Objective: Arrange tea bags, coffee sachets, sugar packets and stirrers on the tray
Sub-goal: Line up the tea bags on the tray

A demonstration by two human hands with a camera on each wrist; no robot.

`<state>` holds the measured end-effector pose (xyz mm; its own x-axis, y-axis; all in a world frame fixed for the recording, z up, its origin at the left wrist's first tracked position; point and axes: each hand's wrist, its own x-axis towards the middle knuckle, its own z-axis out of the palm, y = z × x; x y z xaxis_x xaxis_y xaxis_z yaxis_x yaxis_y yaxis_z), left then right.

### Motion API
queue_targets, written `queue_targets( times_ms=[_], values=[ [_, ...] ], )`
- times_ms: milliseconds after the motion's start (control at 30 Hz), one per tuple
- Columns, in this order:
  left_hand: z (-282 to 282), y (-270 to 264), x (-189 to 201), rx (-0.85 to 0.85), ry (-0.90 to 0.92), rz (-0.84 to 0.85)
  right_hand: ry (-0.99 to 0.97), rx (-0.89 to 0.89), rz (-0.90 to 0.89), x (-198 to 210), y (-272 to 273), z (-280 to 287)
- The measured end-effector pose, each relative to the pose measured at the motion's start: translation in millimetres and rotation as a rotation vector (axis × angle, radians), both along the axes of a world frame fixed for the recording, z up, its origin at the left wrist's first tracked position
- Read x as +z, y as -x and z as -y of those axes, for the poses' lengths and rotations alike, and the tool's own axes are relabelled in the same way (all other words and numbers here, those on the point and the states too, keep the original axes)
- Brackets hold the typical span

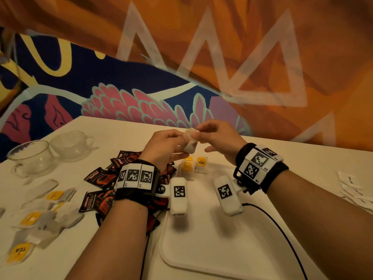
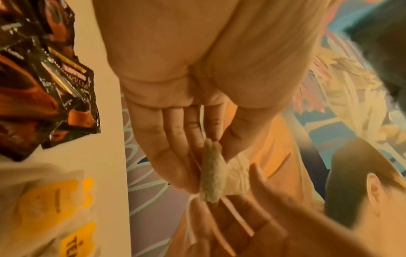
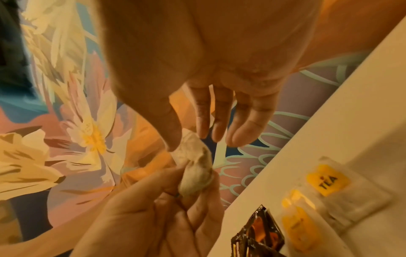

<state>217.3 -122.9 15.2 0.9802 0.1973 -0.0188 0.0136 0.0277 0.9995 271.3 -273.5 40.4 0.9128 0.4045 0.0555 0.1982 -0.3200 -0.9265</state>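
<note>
A small white tea bag (image 1: 190,141) is held in the air above the far end of the white tray (image 1: 201,249). My left hand (image 1: 182,142) pinches its lower part and my right hand (image 1: 198,132) pinches its top corner. The left wrist view shows the tea bag (image 2: 212,175) edge-on between my left thumb and fingers. The right wrist view shows the bag (image 3: 195,167) between my right thumb and forefinger. Two tea bags with yellow labels (image 1: 194,165) lie at the tray's far end. Dark coffee sachets (image 1: 101,178) are piled left of the tray.
Several more tea bags (image 1: 40,219) lie scattered at the left front of the table. Two glass cups (image 1: 30,156) stand at the back left. White sugar packets (image 1: 353,190) lie at the right edge. A black cable (image 1: 278,225) runs across the tray's right side.
</note>
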Motion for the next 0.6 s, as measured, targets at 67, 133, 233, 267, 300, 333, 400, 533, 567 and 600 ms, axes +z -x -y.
queue_targets(
  times_ms=[67,133,233,267,300,333,400,533,567,600],
  values=[
    [-1.1,-0.9,0.4,0.018,0.053,-0.015,0.019,0.016,-0.042,-4.9,1.7,1.5],
    [-0.8,-1.6,0.4,0.012,0.045,-0.044,0.015,0.011,-0.051,-9.6,1.6,3.2],
    [-0.2,-2.1,-0.5,0.028,-0.017,-0.08,0.024,-0.027,-0.089,-16.4,-3.5,9.7],
    [-1.4,-2.7,-0.8,0.055,-0.047,-0.08,0.052,-0.033,-0.111,-19.4,-5.6,13.0],
    [-3.1,-3.3,-1.1,0.081,-0.068,-0.075,0.09,-0.036,-0.134,-23.8,-7.8,16.6],
    [-4.9,-3.6,-0.9,0.1,-0.079,-0.071,0.136,-0.039,-0.156,-29.1,-9.7,20.3],
    [-8.1,-3.9,-0.5,0.122,-0.085,-0.073,0.241,-0.053,-0.184,-41.2,-12.9,25.9],
    [-8.5,-4.4,-0.7,0.123,-0.089,-0.076,0.362,-0.104,-0.213,-57.8,-16.8,26.8],
    [-8.3,-4.4,-1.2,0.122,-0.093,-0.075,0.385,-0.11,-0.218,-59.7,-17.1,25.3],
    [-8.0,-4.6,-1.5,0.122,-0.096,-0.075,0.41,-0.114,-0.219,-60.6,-17.4,23.1]
  ],
)
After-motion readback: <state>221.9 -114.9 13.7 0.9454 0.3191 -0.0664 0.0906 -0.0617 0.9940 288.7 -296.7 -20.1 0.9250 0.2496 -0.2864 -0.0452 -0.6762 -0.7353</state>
